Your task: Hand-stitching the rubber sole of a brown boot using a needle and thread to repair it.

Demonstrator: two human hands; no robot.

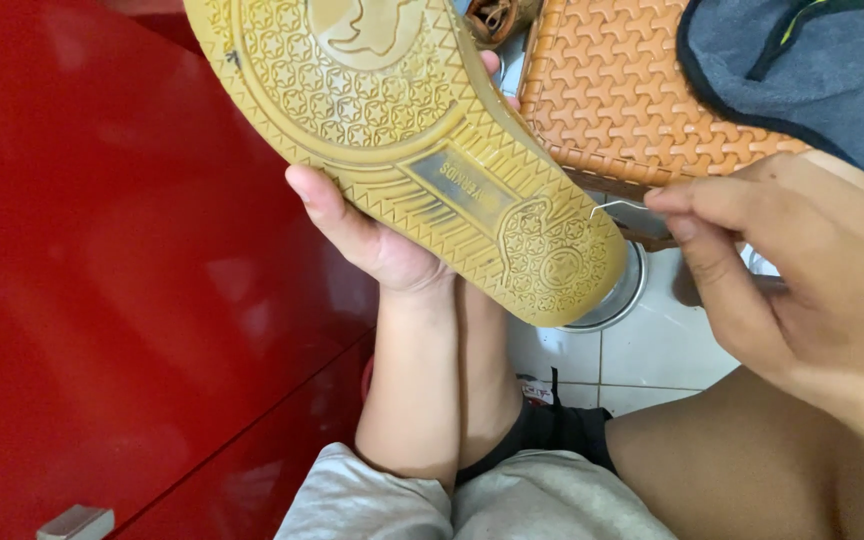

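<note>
An orange woven basket (pixel 632 90) holds a grey cloth item (pixel 822 70). The shoe (pixel 422 150) is held sole-up beside the red cabinet (pixel 122 270), its yellowed, star-patterned tread worn. The left hand (pixel 372 240) grips it from beneath. The right hand (pixel 782 270) pinches a thin needle (pixel 617 205) at the heel edge.

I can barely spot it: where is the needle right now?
In the head view, the thin needle is pinched in the right hand, right of centre, its tip at the heel edge of the yellow shoe sole held by the left hand.

Head camera looks steeply down, close over the person's lap
</note>
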